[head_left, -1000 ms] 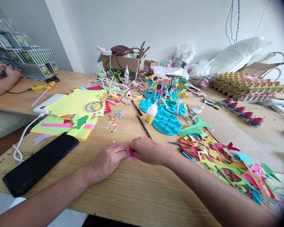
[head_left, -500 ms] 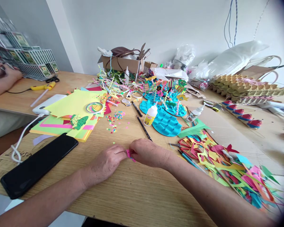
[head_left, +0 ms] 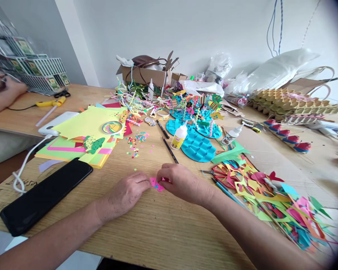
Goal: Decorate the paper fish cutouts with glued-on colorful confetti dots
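Note:
A small pink paper cutout with blue and other coloured bits on it lies on the wooden table between my hands. My left hand has its fingers pressed together at the cutout's left edge, steadying it. My right hand is pinched just over the cutout's right side. Whatever its fingertips hold is hidden or too small to make out. Beyond my hands lie loose paper confetti dots, a black pen and a white glue bottle with a yellow label.
Blue craft bases stand behind the glue. Colourful paper scraps and scissors are on the right. A black phone and stacked coloured paper lie left. Another person's hand is at the far-left table, near a yellow glue gun.
My right hand has shifted slightly right and lifted a little, uncovering more of the pink cutout. My left hand stays at its edge.

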A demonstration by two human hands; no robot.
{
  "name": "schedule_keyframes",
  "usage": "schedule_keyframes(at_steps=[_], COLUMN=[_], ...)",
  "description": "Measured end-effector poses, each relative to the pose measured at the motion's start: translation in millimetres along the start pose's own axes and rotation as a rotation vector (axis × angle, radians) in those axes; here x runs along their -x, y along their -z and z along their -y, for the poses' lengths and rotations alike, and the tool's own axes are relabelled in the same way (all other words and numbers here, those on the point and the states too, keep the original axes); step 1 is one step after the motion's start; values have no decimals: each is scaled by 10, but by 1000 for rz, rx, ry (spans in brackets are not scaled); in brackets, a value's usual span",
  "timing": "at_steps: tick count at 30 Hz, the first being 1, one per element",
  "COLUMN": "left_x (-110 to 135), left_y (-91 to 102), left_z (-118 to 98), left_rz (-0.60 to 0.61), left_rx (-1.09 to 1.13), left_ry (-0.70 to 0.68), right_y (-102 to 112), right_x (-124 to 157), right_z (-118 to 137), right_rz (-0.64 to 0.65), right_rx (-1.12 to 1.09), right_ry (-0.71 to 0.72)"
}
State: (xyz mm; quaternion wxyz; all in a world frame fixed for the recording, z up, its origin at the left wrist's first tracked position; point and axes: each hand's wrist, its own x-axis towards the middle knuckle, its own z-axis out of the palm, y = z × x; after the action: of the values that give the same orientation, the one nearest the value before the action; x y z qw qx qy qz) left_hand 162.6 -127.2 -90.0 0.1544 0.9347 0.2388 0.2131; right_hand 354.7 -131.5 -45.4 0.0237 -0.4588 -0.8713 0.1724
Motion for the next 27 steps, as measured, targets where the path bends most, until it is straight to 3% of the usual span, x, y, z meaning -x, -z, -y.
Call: schedule_keyframes(at_steps=[5,14,27], left_x=[5,13,16], left_y=[-9,-2,-8], left_z=[3,12,16], left_rz=[13,23,35], left_rx=[-45,-32,-37], left_ry=[30,18,21], right_y=[-96,-378,-374], right_x=[145,202,208], right_z=[-16,-42,-30], right_rz=[-59,-185,-159], right_rx=[94,233,272], right_ry=[132,157,164])
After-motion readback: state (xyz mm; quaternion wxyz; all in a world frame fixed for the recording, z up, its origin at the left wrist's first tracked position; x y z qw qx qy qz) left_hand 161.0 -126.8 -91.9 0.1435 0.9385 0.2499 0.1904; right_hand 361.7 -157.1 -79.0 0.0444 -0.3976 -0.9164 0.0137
